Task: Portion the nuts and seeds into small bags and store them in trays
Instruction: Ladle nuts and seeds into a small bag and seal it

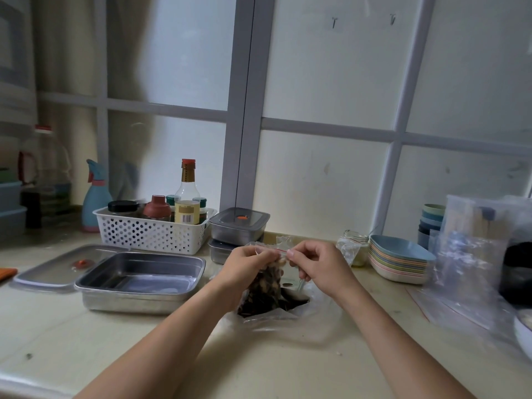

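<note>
While the small zip bag (269,279), filled with dark nuts, is held up over the middle of the worktop (86,341), sealing it is judged to be the step in hand. Its red-lined zip strip (272,250) is stretched between the left hand (247,264) and the right hand (319,266).

The strip is pinched at each end. The left fingers (269,256) are curled tightly round the left end, and the right thumb and forefinger are closed on the right end, with the other right fingers folded under. A thin clear item hangs below the right hand, but what it is cannot be told. Whether the strip is pressed shut along its whole run cannot be told either.

The small bag hangs just above the large clear bag (288,312) of nuts, which lies open on the worktop towards the front edge.

The next move is judged to call for the strip to be pressed closed from end to end. The bag would then be carried left and laid in the open steel tray (129,302), which stands near the left of the worktop with its lid (57,269) touching its left side. Two lidded trays (239,223) are stacked at the back edge.
</note>
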{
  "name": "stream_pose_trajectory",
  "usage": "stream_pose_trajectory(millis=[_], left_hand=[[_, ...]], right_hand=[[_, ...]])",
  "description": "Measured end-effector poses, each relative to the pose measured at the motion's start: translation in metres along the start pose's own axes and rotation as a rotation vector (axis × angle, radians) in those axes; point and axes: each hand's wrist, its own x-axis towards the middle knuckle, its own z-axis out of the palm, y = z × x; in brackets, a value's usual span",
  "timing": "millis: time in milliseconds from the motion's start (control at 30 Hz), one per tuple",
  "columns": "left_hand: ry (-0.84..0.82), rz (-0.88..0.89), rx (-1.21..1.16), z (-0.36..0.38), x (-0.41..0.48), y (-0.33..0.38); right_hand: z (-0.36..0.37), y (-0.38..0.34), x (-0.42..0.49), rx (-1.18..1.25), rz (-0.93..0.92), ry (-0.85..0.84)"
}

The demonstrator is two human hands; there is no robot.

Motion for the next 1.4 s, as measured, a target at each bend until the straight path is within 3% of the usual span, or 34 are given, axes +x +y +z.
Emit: stream_pose_trajectory(millis=[467,1400], left_hand=[[0.028,0.056,-0.008,0.0045,-0.0038,0.0019],[0.03,0.083,0.005,0.0039,-0.0036,0.0007]], right_hand=[[0.003,-0.005,-0.0027,-0.124,-0.047,0.027],[0.0046,-0.0044,-0.0015,0.048,0.042,-0.044]])
